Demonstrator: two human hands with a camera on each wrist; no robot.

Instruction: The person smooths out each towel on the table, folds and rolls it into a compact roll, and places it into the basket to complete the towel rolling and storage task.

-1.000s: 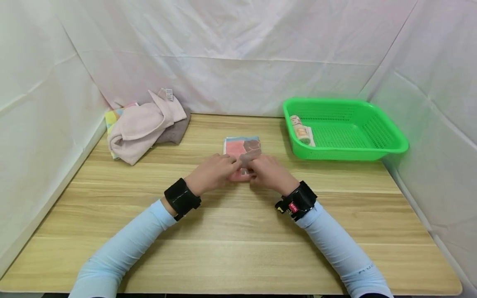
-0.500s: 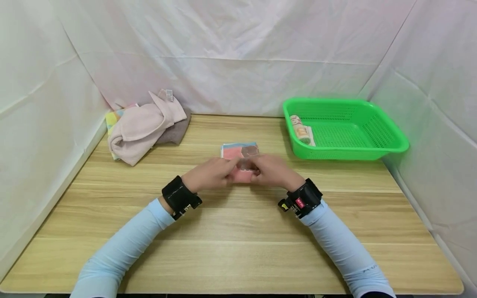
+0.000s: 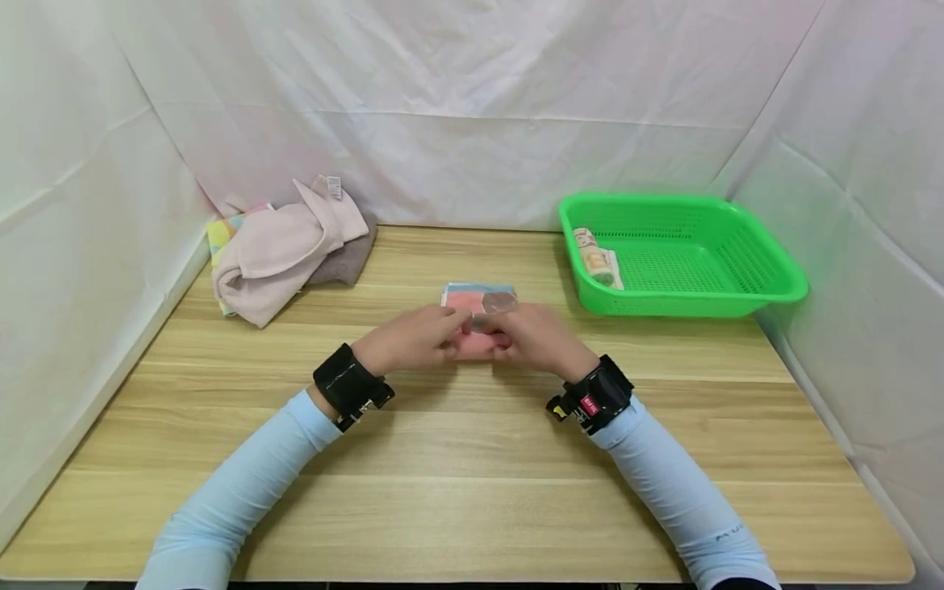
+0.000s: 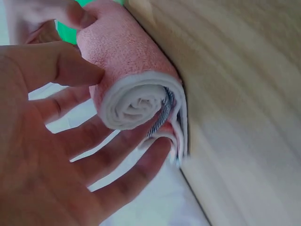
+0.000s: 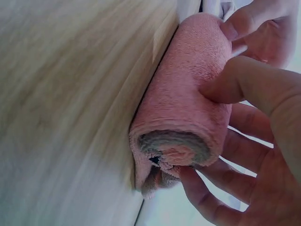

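Observation:
A pink towel (image 3: 475,348), partly rolled up, lies at the middle of the wooden table. Its flat far end shows blue and brown patches. My left hand (image 3: 413,336) holds one end of the roll, thumb on the pink outer face and fingers on the far side. At the other end my right hand (image 3: 546,338) holds it likewise, thumb pressing into the pink cloth (image 5: 186,75). A white spiral (image 4: 138,106) shows at the roll's end in the left wrist view. The right wrist view shows a pink and grey spiral end (image 5: 174,148).
To the back right stands a green perforated basket (image 3: 686,303), with a rolled patterned towel (image 3: 592,258) inside at its left. Crumpled light pink (image 3: 283,242), brown (image 3: 347,260) and yellow patterned (image 3: 220,236) cloths lie at the back left. White curtains (image 3: 472,106) enclose the table's back and sides.
The towel's far edge now lies nearer to me than a second ago, and less flat cloth shows. My left wrist has shifted slightly left and away; both hands stay on the roll.

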